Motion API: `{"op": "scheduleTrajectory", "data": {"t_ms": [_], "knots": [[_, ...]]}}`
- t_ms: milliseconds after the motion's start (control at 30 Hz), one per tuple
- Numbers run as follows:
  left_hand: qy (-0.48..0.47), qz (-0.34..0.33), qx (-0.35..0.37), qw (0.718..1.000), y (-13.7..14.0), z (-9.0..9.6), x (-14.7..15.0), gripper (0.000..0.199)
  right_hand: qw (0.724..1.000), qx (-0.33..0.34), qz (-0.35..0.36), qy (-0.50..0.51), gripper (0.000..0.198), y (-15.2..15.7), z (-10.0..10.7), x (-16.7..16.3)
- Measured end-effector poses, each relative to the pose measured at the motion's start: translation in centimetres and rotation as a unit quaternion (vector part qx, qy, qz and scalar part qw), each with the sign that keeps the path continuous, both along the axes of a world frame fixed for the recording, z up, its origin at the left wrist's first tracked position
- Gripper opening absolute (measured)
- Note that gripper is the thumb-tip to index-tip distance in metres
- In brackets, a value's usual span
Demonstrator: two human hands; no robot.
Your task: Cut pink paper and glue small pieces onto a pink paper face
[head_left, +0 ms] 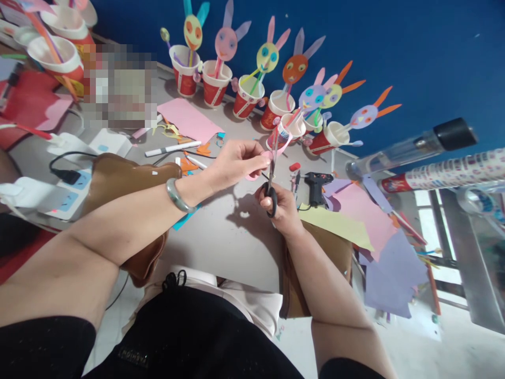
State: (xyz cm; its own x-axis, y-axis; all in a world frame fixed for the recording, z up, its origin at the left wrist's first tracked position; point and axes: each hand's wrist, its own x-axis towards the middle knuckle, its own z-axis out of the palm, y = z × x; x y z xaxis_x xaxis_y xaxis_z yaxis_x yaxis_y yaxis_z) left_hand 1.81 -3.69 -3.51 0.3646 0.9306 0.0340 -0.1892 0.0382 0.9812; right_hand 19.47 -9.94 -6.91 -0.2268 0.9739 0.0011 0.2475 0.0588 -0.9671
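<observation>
Over the grey table, my left hand [245,159] pinches a small piece of pink paper [284,145] between thumb and fingers. A greenish bangle sits on that wrist. My right hand [284,208] grips black-handled scissors [271,195], with fingers through the loops. The scissor blades point up and away from me, right beside the pink paper. Whether the blades are cutting into it I cannot tell. Just beyond my hands stands a red paper cup [281,132] with a paper rabbit head on a stick.
Several red cups with paper rabbit heads [226,44] line the blue wall. A black glue gun [315,185], a marker [173,148] and purple paper sheets [394,276] lie about. A power strip [74,195] with cables is at left; stacked cups [450,171] lie at right.
</observation>
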Motion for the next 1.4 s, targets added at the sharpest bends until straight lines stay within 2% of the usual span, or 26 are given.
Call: {"op": "scheduleTrajectory", "data": {"t_ms": [667,1200,1400], "knots": [[0.003,0.021,0.013,1.0,0.15,-0.42,0.09,0.025,1.0,0.007,-0.009,-0.012,0.071,0.03,-0.03,0.06],[0.021,0.002,0.017,1.0,0.09,-0.39,-0.01,0.026,1.0,0.023,0.0,-0.006,0.071,-0.02,-0.14,0.14],[0.022,0.009,0.04,0.999,0.23,-0.57,-0.06,0.026,1.0,0.016,-0.003,-0.014,0.07,0.03,-0.08,0.15]]}}
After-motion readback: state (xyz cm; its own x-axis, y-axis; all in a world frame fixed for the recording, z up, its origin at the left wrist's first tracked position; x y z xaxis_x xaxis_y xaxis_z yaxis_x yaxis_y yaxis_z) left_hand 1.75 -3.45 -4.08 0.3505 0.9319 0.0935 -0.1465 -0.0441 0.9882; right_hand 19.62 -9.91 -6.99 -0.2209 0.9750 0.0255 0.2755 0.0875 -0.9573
